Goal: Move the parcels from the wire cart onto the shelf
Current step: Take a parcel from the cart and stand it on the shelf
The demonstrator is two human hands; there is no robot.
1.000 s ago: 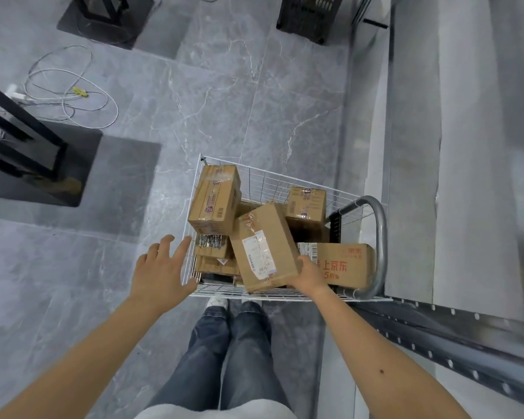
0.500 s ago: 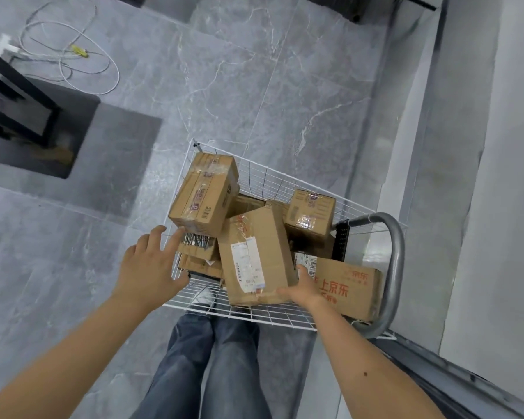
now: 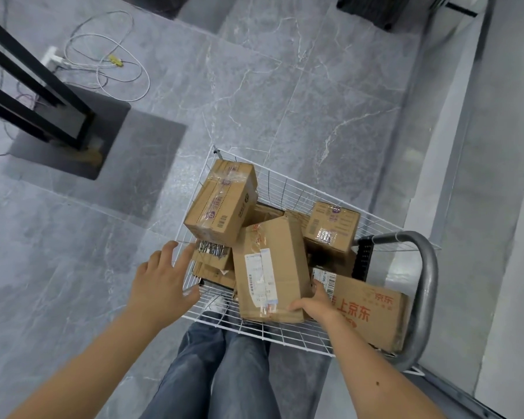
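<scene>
At lower centre, the right hand (image 3: 313, 303) gripped the labelled parcel (image 3: 270, 267); the left hand (image 3: 161, 285), fingers spread, should have supported its opposite edge before lifting.

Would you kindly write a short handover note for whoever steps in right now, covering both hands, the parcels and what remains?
Right hand: its grip is on the near right corner of the labelled parcel, which lies tilted on top of the pile.
Left hand: open, fingers spread, over the near left edge of the wire cart, holding nothing.
Parcels: the taped box, the small box, the red-printed box and others beneath are all in the cart.
Done: nothing visibly shelved; the shelf is not clearly in view.
Left: lift the labelled parcel, shelve it, then the rest.
</scene>
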